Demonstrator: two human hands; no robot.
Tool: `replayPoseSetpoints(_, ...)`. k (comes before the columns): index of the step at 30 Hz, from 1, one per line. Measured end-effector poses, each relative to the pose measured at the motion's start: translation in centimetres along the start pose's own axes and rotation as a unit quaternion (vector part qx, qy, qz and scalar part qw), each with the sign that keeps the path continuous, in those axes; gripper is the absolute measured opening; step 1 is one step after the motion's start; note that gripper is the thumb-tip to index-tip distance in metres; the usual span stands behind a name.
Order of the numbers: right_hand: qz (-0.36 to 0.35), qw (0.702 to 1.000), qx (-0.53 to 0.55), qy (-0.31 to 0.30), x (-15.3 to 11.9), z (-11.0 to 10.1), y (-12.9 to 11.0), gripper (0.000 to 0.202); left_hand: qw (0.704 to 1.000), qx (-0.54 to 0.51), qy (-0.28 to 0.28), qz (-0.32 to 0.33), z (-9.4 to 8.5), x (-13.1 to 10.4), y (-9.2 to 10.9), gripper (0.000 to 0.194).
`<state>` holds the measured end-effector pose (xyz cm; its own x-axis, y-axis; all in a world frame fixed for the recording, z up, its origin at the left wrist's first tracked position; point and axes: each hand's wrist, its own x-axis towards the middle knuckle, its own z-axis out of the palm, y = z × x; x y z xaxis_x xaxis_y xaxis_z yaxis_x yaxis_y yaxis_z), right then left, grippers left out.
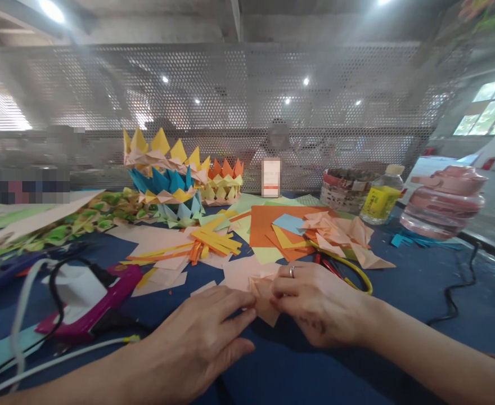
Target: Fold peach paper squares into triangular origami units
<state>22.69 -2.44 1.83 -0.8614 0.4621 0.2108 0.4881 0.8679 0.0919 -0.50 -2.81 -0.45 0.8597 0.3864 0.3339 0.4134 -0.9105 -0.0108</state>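
At your 12 o'clock, low on the blue table: folded peach piece, between both your hands. Your right hand pinches its right side, fingers against thumb. Your left hand is loose, fingertips at its left edge, thumb spread off. Clock from that piece: peach sheet just beyond at 11, orange-yellow strips near at 11, magenta power strip well apart at 9, pink jug far at 2.

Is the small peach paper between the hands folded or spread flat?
Folded, at least partly: the peach paper shows creases and overlapping layers.
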Motion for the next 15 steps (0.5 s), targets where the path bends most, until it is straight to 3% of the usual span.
replayPoseSetpoints(8,0.015,0.998,0.013,0.066,-0.4,0.0,0.5,0.017,0.999,-0.014,0.032,-0.001,-0.2,0.2,0.0,0.033)
replayPoseSetpoints(12,0.110,0.981,0.050,0.151,-0.5,0.2,1.3,0.028,0.999,-0.025,0.026,-0.003,-0.1,0.0,-0.1,0.033)
replayPoseSetpoints(15,0.198,0.963,0.091,0.161,-0.4,0.6,1.9,0.031,0.999,-0.041,0.025,-0.014,0.0,-0.1,-0.3,0.034)
